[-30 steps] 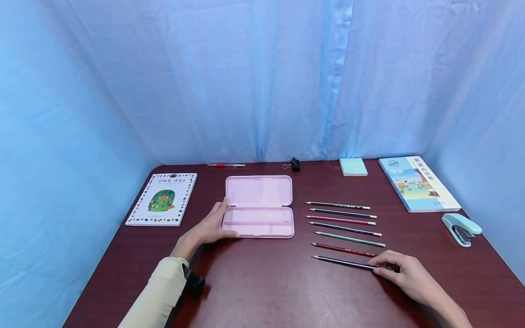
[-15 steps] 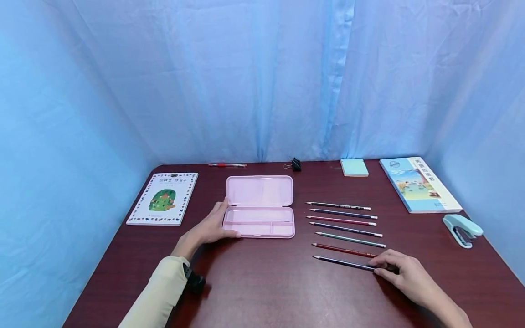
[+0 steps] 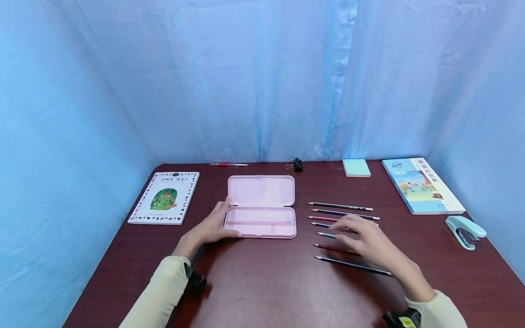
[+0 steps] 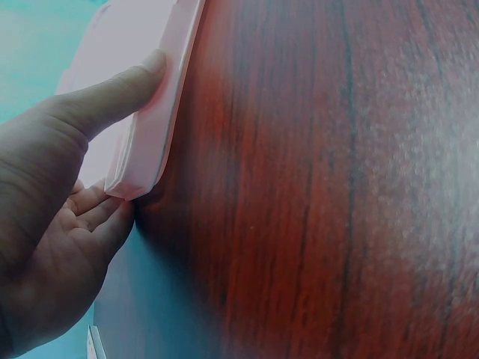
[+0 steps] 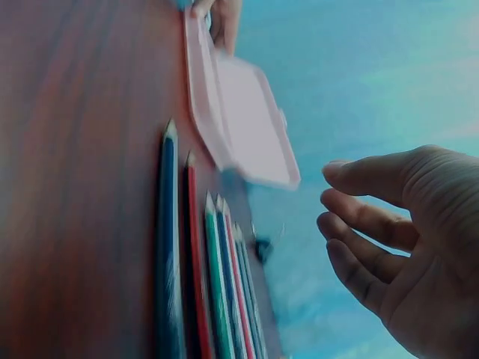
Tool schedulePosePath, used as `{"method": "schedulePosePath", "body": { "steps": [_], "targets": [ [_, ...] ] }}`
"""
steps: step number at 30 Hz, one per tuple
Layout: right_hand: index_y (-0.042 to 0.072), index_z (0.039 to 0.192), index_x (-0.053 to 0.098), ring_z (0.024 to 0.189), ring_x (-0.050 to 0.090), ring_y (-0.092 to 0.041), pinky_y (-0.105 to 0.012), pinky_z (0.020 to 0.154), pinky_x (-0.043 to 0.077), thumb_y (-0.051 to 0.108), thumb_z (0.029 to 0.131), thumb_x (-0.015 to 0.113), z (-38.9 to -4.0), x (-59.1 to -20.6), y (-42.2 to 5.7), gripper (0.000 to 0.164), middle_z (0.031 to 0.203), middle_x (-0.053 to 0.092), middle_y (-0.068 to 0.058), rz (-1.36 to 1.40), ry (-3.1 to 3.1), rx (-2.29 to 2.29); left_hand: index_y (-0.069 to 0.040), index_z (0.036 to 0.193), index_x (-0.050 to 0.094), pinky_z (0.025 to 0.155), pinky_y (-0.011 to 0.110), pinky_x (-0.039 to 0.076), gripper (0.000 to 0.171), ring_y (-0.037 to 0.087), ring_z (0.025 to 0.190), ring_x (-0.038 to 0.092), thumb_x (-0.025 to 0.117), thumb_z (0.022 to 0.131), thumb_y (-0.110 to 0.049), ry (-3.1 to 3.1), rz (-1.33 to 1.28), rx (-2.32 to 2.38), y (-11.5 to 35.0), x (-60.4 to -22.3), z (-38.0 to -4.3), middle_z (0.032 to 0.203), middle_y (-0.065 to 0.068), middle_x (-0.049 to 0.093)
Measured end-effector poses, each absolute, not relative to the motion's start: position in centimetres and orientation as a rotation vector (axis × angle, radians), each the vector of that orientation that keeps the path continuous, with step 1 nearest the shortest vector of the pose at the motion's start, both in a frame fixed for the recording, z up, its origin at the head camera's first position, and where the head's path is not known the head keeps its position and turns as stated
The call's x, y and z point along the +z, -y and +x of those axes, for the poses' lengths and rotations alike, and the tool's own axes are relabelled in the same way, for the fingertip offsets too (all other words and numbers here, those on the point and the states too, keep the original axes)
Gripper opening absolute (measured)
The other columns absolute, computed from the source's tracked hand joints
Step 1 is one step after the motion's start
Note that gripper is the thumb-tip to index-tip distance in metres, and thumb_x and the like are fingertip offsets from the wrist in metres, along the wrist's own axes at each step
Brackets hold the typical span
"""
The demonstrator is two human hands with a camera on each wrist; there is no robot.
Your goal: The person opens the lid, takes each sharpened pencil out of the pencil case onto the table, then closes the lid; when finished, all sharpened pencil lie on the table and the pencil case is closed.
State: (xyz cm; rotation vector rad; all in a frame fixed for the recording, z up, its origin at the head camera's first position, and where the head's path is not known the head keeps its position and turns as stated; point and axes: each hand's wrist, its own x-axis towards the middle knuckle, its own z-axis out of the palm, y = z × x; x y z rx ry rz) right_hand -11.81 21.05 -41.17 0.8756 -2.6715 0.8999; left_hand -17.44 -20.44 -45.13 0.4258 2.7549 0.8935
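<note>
An open pink pencil case (image 3: 261,191) lies on the table, its lid laid back. My left hand (image 3: 205,228) holds the case's left end. In the left wrist view its thumb (image 4: 123,93) presses the front wall and the other fingers lie against the end. Right of the case several pencils form a spaced column, tips pointing left. Nearest is a dark striped pencil (image 3: 348,264), then a dark red pencil (image 3: 332,248) and a green pencil (image 5: 218,277). My right hand (image 3: 369,241) hovers over the column with bent, spread fingers, holding nothing, and hides parts of several pencils.
A white picture book (image 3: 166,198) lies at left. Along the back are a red pen (image 3: 229,164), a black binder clip (image 3: 297,164) and a sticky-note pad (image 3: 356,167). A thicker book (image 3: 422,186) and a mint stapler (image 3: 465,231) lie at right. Blue curtains enclose the table.
My right hand has let go of the nearest pencil, which stays on the table, and has moved up and left over the column. The left hand stays on the case.
</note>
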Motion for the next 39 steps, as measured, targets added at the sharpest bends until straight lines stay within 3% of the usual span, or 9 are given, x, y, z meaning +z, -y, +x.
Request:
{"method": "schedulePosePath", "body": {
  "steps": [7, 15, 20, 28, 39],
  "targets": [
    [0.016, 0.108, 0.066, 0.101, 0.056, -0.013, -0.037, 0.083, 0.046, 0.014, 0.082, 0.069, -15.3, -42.2, -15.6, 0.027, 0.107, 0.061, 0.006, 1.003, 2.683, 1.021, -0.010, 0.149, 0.002, 0.105, 0.040, 0.028, 0.119, 0.021, 0.126, 0.032, 0.078, 0.066, -0.050, -2.763, 0.422, 0.888, 20.5, -45.2, -17.4, 0.141, 0.010, 0.026],
    [0.008, 0.124, 0.056, 0.105, 0.055, -0.019, -0.040, 0.089, 0.044, 0.022, 0.085, 0.067, -17.7, -43.9, -10.0, 0.043, 0.115, 0.059, -0.008, 1.109, 2.809, 1.136, -0.009, 0.149, 0.001, 0.105, 0.040, 0.028, 0.119, 0.021, 0.126, 0.032, 0.077, 0.067, -0.050, -2.759, 0.423, 0.878, 20.4, -45.1, -17.5, 0.141, 0.010, 0.026],
    [0.000, 0.115, 0.058, 0.099, 0.056, -0.023, -0.039, 0.087, 0.044, 0.011, 0.087, 0.062, -18.6, -44.5, -7.7, 0.030, 0.107, 0.060, -0.013, 1.205, 2.797, 0.966, -0.009, 0.149, 0.001, 0.105, 0.040, 0.028, 0.119, 0.021, 0.125, 0.032, 0.077, 0.067, -0.050, -2.763, 0.423, 0.877, 20.4, -45.0, -17.5, 0.141, 0.009, 0.026],
    [0.000, 0.100, 0.064, 0.085, 0.060, -0.020, -0.034, 0.078, 0.047, -0.006, 0.080, 0.060, -19.5, -44.3, -6.5, 0.021, 0.089, 0.065, -0.009, 1.204, 2.867, 0.866, -0.010, 0.149, 0.002, 0.105, 0.040, 0.028, 0.119, 0.021, 0.125, 0.032, 0.078, 0.066, -0.049, -2.760, 0.420, 0.890, 20.5, -45.0, -17.4, 0.140, 0.009, 0.027],
    [0.007, 0.090, 0.068, 0.074, 0.053, -0.011, -0.026, 0.069, 0.044, -0.006, 0.078, 0.060, -20.9, -44.5, -6.6, 0.020, 0.079, 0.063, -0.003, 1.206, 2.973, 0.962, -0.010, 0.149, 0.003, 0.105, 0.039, 0.027, 0.118, 0.020, 0.127, 0.030, 0.078, 0.067, -0.048, -2.751, 0.436, 0.923, 20.5, -45.3, -17.5, 0.141, 0.010, 0.025]
  ]
}}
